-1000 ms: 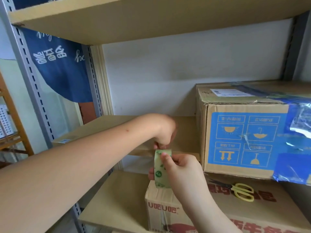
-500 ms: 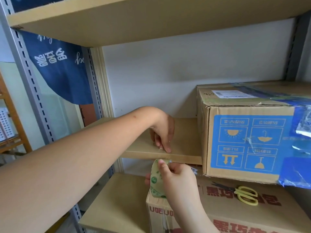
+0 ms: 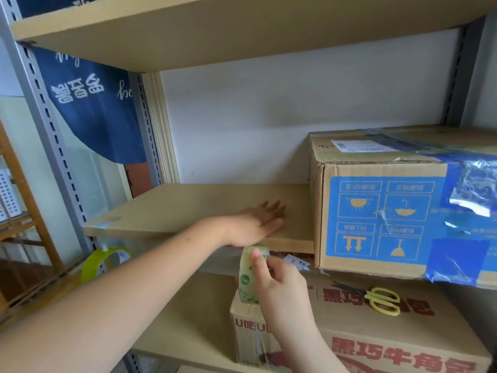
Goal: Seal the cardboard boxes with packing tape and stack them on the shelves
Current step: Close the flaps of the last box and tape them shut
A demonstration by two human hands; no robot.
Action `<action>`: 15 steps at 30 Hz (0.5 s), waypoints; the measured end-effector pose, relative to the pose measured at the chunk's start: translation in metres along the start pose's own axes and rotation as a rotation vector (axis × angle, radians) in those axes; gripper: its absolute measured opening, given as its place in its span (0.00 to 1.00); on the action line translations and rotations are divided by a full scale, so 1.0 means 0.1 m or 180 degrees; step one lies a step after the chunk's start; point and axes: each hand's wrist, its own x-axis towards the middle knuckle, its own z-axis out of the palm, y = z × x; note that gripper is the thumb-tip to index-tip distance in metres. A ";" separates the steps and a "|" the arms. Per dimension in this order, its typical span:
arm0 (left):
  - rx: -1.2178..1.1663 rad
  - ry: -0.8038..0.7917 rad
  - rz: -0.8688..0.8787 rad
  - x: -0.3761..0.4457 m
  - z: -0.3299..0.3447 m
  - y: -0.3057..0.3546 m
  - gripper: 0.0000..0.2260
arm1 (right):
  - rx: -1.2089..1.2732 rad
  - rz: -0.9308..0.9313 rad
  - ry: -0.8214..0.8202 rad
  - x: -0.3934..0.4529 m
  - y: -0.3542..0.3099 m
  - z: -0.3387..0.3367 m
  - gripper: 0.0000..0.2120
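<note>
- Shelves of pale board on grey slotted posts fill my view, with a white wall behind; the middle shelf (image 3: 188,208) has bare board on its left part, and that is where my left hand (image 3: 255,224) lies.
- My left hand rests flat on that shelf, fingers straight and holding nothing. I judge it is there to steady me, or to feel out the free spot beside the blue-printed box (image 3: 403,211).
- My right hand (image 3: 279,286) pinches the roll of tape (image 3: 251,275) upright, thumb on its outer face and fingers curled behind it. The roll stands just above the near left corner of the red-lettered box (image 3: 376,332) on the lower shelf.
- I hold the roll on edge so the strip can come off straight down over the corner. A clear strip seems to run down the box's front face already, though I cannot tell whether it joins the roll.
- Yellow scissors (image 3: 382,301) lie on top of that box, well within reach of my right hand, ready for the cut.
- That blue-printed box sits on the middle shelf to the right, bound with blue tape, its front overhanging the shelf edge.
- A second, yellow-green roll (image 3: 105,259) stands off to the left, lower down.
</note>
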 end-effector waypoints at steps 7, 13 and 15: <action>-0.0327 0.0904 -0.0905 -0.04 0.06 0.14 0.22 | -0.0728 -0.0605 0.0092 -0.37 0.10 -0.37 0.22; -0.2142 0.3576 0.0212 -1.39 0.62 1.15 0.13 | -0.0884 0.0349 0.0259 -0.93 1.20 -1.58 0.19; -0.2681 0.2436 0.0181 -1.62 1.08 1.59 0.11 | -0.0404 0.1180 0.0156 -1.19 1.56 -1.78 0.25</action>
